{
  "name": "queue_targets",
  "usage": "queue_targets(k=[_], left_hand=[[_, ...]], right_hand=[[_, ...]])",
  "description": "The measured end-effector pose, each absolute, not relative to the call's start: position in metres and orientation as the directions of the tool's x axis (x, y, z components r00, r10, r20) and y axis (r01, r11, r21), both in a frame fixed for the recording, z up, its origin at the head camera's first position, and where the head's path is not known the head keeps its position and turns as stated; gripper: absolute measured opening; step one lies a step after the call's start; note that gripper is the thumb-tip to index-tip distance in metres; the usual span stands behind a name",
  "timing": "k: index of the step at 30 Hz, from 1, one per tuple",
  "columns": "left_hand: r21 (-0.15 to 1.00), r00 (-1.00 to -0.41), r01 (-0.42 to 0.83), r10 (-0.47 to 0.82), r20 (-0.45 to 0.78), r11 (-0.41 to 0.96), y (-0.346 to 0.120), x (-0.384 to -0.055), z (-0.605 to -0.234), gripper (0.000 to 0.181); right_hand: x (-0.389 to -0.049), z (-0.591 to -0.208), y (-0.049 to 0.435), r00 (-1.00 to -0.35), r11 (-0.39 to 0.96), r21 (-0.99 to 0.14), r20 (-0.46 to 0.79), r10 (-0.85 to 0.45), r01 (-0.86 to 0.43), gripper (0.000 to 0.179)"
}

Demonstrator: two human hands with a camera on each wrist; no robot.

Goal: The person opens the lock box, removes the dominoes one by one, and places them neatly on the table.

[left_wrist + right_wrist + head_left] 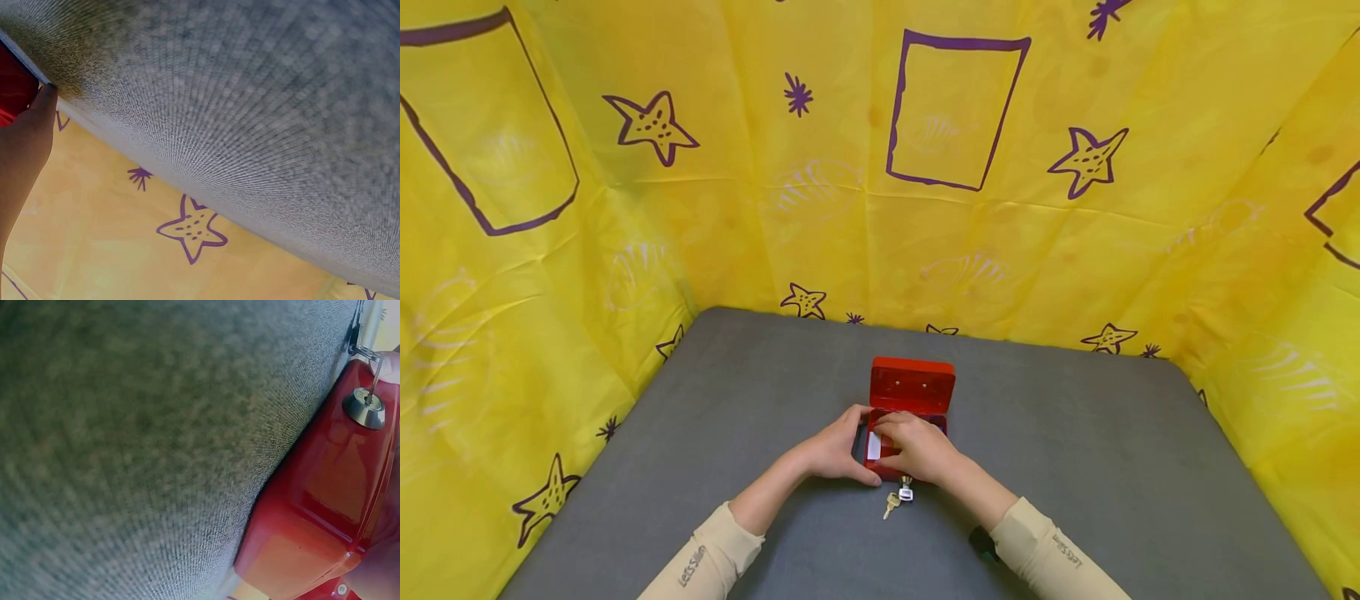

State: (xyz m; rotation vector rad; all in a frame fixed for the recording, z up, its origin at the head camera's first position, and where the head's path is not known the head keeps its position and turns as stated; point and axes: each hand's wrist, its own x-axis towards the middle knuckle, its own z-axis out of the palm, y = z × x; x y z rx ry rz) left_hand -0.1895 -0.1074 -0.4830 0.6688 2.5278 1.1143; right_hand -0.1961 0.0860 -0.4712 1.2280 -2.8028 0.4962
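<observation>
A small red metal cash box (917, 364) sits on the grey table with its lid raised at the back. My left hand (833, 447) grips its left side, thumb at the front corner and fingertips near the back corner. My right hand (922, 450) reaches over the open box, fingers bent down inside; I cannot tell whether they hold anything. A white card-like piece (874, 446) shows inside at the left. In the right wrist view a key stands in the round silver lock (367, 411) on the box front. A second key (891, 504) hangs down onto the table.
The grey table (760, 367) has yellow cloth walls (850, 225) with purple starfish drawings around it. A dark object (982, 543) lies partly under the right sleeve.
</observation>
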Motion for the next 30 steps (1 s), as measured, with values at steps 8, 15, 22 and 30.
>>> queue_targets(k=[8,15,22,30], left_hand=[[0.759,-0.845,0.294,0.530,-0.078,0.580,-0.1077,-0.1886,-0.4813,0.092],[0.758,-0.842,0.303,0.534,-0.071,0.578,-0.1073,-0.1885,-0.4811,0.093],[0.754,-0.843,0.299,0.532,-0.078,0.585,-0.1072,-0.1891,-0.4825,0.093],[0.754,-0.842,0.299,0.534,-0.080,0.584,-0.1075,-0.1900,-0.4833,0.092]], right_hand=[[-0.1981,-0.4747,0.0847,-0.691,0.646,-0.256,0.164,-0.704,-0.719,0.042],[-0.1988,-0.4756,0.0849,-0.692,0.639,-0.278,0.175,-0.700,-0.717,0.041],[-0.2000,-0.4757,0.0865,-0.686,0.612,-0.327,0.201,-0.700,-0.720,0.041],[-0.1986,-0.4728,0.0891,-0.709,0.588,-0.432,0.206,-0.674,-0.684,0.040]])
